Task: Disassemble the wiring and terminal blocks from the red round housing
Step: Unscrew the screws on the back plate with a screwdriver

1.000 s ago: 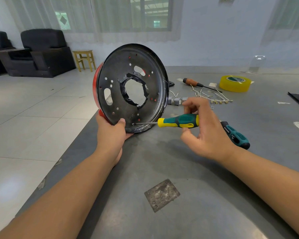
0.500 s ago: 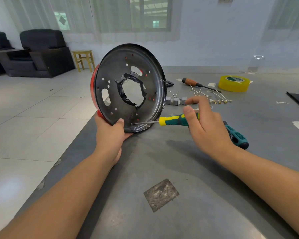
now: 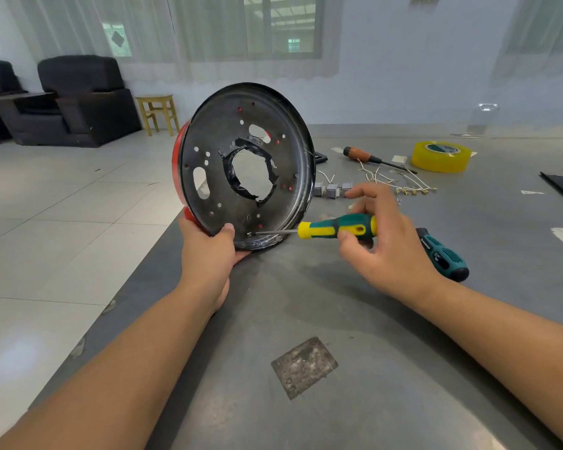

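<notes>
The left hand clasps the red round housing, upright on the counter. Right of the housing, the right hand pinches a screwdriver on a low screw. Beyond, terminal blocks and wiring already lie removed.

small print on teal tool handle, too blurred to read

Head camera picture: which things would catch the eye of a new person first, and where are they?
The red round housing stands on edge at the table's left edge, black inner face to the camera, gripped below by the left hand. The right hand holds a green-yellow screwdriver, tip at a low screw. Behind lies a yellow tape roll.
</notes>
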Motion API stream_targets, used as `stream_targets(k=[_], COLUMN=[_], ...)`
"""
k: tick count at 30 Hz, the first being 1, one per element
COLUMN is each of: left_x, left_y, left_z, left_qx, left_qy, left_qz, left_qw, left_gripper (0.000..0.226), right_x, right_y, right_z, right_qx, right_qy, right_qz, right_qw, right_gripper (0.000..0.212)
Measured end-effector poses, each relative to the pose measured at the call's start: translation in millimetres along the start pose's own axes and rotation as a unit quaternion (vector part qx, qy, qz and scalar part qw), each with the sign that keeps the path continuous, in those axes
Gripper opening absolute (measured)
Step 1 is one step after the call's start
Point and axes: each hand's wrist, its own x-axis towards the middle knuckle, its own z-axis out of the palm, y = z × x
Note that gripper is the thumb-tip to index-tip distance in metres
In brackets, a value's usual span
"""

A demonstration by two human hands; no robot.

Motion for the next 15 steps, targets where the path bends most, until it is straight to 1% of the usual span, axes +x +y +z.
stream_targets(k=[1,2,3,5,6,8,11,12,15], left_x=[0.1,0.3,0.3,0.2,0.1,0.1,0.7,0.8,0.8], left_y=[0.0,-0.1,-0.3,-0.2,-0.1,-0.1,0.0,-0.1,0.1], left_z=[0.0,-0.1,-0.1,-0.3,-0.4,-0.3,-0.2,-0.1,0.2], left_qx=[0.001,0.001,0.001,-0.002,-0.003,-0.003,-0.002,-0.004,-0.006], left_qy=[0.0,0.001,0.002,0.003,0.003,0.003,0.009,0.01,0.008], left_qz=[0.0,-0.002,-0.003,-0.002,-0.001,-0.001,-0.003,-0.002,-0.002], left_qw=[1.0,1.0,1.0,1.0,1.0,1.0,1.0,1.0,1.0], left_gripper=[0.055,0.055,0.055,0.055,0.055,0.055,0.056,0.056,0.056], right_x=[-0.5,-0.3,1.2,5.1,5.7,3.6,0.4,0.4,3.0], right_y=[0.0,0.0,0.2,3.4,4.6,5.6,2.6,2.0,2.3], right_z=[-0.2,0.3,0.8,1.2,1.5,1.4,-0.6,-0.5,0.0], right_qx=[-0.004,-0.024,-0.052,-0.094,-0.085,-0.031,0.037,0.04,-0.013], right_qy=[-0.004,0.004,0.017,0.033,0.026,0.011,-0.012,-0.013,-0.001], right_qz=[-0.009,-0.011,-0.004,0.037,0.054,0.045,0.013,0.018,0.047], right_qw=[1.0,1.0,0.999,0.994,0.995,0.998,0.999,0.999,0.999], right_gripper=[0.049,0.051,0.048,0.043,0.039,0.028,0.051,0.052,0.037])
